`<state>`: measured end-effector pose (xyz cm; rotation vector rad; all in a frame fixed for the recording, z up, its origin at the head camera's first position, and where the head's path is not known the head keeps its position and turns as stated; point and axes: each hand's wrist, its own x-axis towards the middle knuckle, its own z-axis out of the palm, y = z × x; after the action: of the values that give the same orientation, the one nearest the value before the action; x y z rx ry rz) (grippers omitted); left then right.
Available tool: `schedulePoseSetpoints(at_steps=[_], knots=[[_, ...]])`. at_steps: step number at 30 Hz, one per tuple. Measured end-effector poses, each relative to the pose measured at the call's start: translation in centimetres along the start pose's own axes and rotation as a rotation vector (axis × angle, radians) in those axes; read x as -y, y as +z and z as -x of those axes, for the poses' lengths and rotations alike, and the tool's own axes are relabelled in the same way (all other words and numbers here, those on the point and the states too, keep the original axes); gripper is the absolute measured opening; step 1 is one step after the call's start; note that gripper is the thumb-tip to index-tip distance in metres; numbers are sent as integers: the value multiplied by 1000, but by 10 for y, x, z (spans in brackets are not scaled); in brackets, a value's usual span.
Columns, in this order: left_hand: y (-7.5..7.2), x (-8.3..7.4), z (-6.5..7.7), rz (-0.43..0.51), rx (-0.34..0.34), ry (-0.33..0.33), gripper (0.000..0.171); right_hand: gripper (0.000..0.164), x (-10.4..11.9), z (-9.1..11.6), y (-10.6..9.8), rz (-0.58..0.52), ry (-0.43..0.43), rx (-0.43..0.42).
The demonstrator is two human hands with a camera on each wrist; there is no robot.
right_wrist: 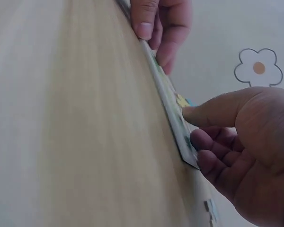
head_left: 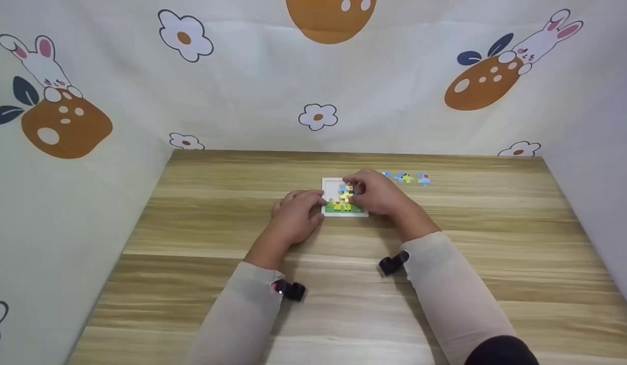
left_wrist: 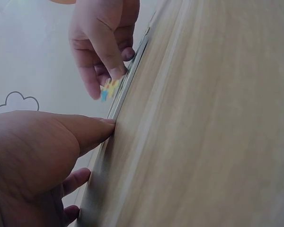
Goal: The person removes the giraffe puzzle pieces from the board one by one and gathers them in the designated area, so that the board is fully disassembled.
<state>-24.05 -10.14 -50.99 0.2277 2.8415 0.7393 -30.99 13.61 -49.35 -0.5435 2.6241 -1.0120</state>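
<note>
Over a wooden-topped table, a person's right hand pinched a yellow-and-blue puzzle piece between thumb and index finger above a small white-rimmed puzzle board. The left hand lay at the board's left edge, its fingers relaxed and touching the rim rather than wrapped around anything, apparently to steady it.

The work in hand looked to be the seating of that single piece. A green strip with yellow shapes filled the lower part of the board, while a pale, unfilled area showed at the upper left. In the left wrist view the piece appeared tilted; whether it touched the board could not be told. The next move seemed to call for lining up its tabs with the neighboring shapes, laying it flat and pressing it down before the grip loosened. Loose pieces, one partly hidden, lay on the table beyond the right hand, to the board's right.

The tabletop showed light and darker bands of grain. Behind it hung a pale backdrop printed with white flowers, orange fruit and rabbits, and similar prints marked the left side. Both forearms wore light sleeves, with a small black device at each wrist.
</note>
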Motion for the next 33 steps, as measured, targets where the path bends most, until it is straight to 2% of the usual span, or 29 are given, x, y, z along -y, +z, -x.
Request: schedulePoseSetpoints(at_steps=[8,15,19,25,33], knots=[[3,1,0,-4,-11,-1,32,52,-30,19,-35,-118,47,-36],[3,1,0,-6,-12,-3,33,52,-61,37,-66,-124,139,-63],[3,1,0,-9,-8,2,33,52,-73,46,-79,-116,152,-62],[2,2,1,-2,-8,24,31,50,-86,56,-89,-143,142,-50],[1,2,1,0,-15,27,31,51,-101,54,-87,-130,98,-26]])
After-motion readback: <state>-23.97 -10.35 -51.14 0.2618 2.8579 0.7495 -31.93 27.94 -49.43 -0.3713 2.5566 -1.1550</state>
